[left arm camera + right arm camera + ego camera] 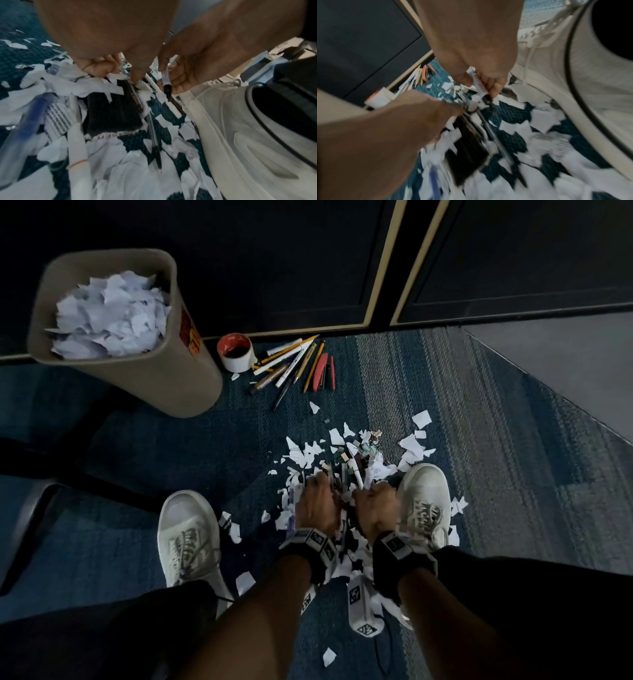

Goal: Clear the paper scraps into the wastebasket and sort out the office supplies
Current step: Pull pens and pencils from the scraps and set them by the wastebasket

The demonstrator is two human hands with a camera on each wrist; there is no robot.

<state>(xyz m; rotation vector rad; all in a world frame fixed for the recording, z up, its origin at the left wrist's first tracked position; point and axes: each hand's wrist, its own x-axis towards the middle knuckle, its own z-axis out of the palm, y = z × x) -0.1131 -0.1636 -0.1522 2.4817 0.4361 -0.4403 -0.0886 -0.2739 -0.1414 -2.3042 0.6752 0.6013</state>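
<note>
My right hand (193, 65) pinches a white marker (166, 79); my left hand (106, 44) grips a clear pen (135, 97) amid the paper scraps (301, 457). I'd lift both clear, shedding clinging paper.

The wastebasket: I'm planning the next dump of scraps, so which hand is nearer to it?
Left. The left hand is down in the scraps, on the side toward the wastebasket. The right hand is just beyond it, beside the right shoe, holding a pen.
</note>
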